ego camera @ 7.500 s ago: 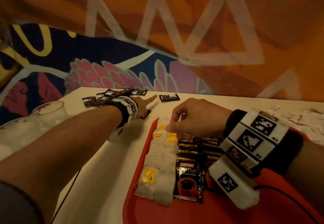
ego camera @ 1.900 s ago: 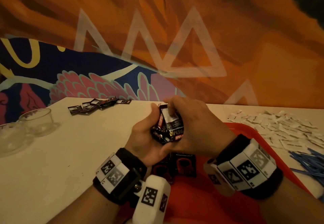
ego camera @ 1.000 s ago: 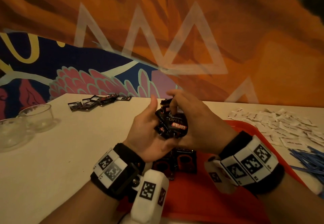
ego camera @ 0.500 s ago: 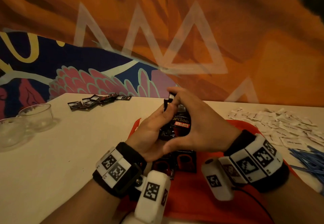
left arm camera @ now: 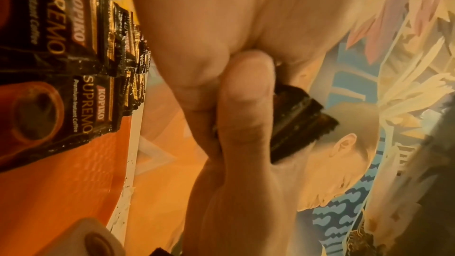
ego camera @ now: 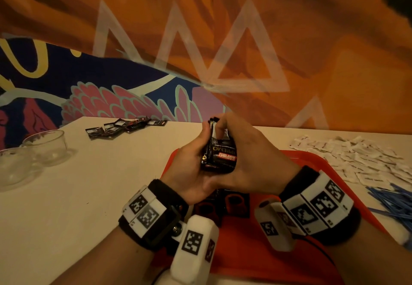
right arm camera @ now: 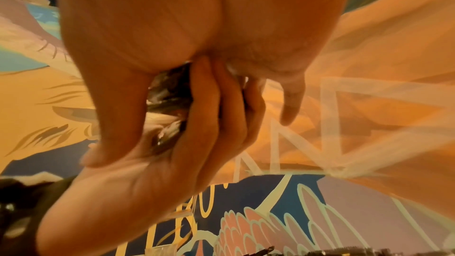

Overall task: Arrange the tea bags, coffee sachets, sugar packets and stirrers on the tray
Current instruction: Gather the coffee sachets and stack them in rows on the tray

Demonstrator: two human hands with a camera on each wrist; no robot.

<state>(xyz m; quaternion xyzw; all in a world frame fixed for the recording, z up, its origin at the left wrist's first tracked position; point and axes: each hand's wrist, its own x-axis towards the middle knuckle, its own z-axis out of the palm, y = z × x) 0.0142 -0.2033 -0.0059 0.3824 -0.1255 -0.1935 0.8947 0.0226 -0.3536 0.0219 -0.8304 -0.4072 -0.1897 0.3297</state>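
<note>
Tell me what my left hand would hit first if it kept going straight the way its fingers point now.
Probably the right hand: the left hand points into the stack of coffee sachets both hands grip, with the right hand's fingers just beyond. Depth is unclear.

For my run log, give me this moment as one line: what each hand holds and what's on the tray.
left hand: holds sachet stack | right hand: holds same stack | position: above red tray | tray: coffee sachets laid in rows
</note>
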